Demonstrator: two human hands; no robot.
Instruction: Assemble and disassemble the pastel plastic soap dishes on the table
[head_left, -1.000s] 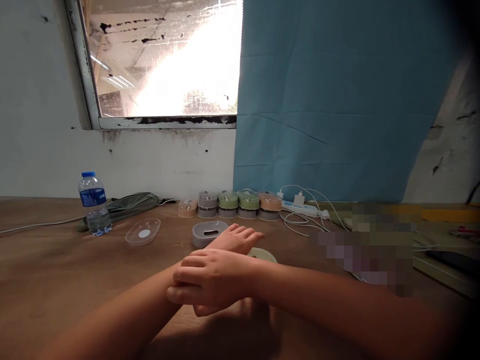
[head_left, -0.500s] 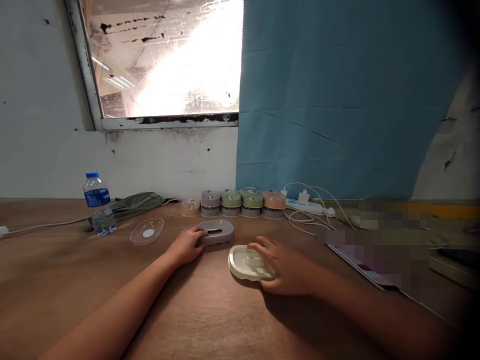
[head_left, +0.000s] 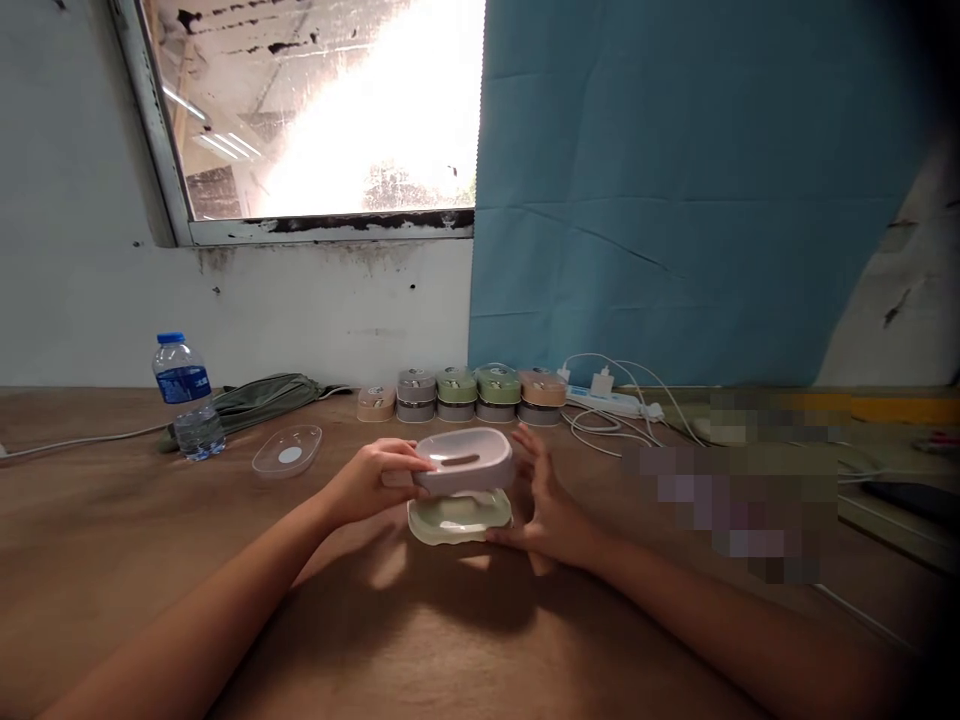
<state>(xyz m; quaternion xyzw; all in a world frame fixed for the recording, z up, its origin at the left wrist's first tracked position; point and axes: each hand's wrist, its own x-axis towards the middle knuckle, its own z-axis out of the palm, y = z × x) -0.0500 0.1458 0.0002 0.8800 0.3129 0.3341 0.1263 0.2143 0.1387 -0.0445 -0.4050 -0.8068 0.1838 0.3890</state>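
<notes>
My left hand (head_left: 369,480) grips a grey oval piece (head_left: 465,461) with a slot in its top and holds it just above a pale green oval tray (head_left: 459,516). My right hand (head_left: 546,500) holds the tray's right edge, lifting it slightly off the brown table (head_left: 112,560), while its raised fingers reach beside the grey piece's right end. The grey piece hovers over the tray; whether the two touch is unclear.
A clear oval lid (head_left: 288,451) lies to the left, with a water bottle (head_left: 186,398) and a green bag (head_left: 255,396) behind it. A row of stacked coloured boxes (head_left: 465,394) stands by the wall. A power strip with white cables (head_left: 611,408) lies to the right.
My hands uncrossed: the left took the grey piece off the table and carried it right, over the green tray. The right hand took hold of the tray and raised it a little.
</notes>
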